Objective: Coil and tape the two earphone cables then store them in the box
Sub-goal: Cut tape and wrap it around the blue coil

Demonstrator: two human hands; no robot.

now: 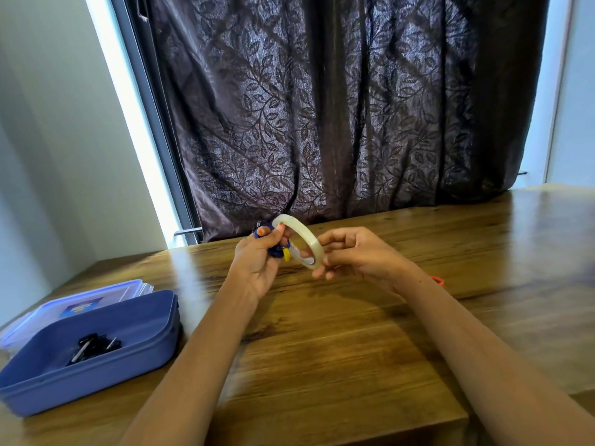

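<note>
Looking down through the head camera, I see a dark leaf-patterned curtain (338,107) filling the upper middle of the frame, with the wooden table (370,333) spread across the lower half. At the lower left sits the blue box (106,378), open, with a coiled black earphone cable (93,346) lying inside it toward the middle. Just behind the box, at the left edge, lies its clear lid (80,300), flat on the table.

Both my forearms reach up from the bottom of the frame and meet at the centre, above the table. My left hand (257,268) is closed around a blue earphone bundle (273,249) with a yellow part showing at its right side; the thumb presses against the near rim of the tape roll (302,239). My right hand (357,252) holds the tape roll from the right, fingers curled round its lower right edge. The roll is pale and translucent and stands tilted between the two hands.

A small orange object (438,280) peeks out behind my right forearm at the right; I cannot tell what it is.
</note>
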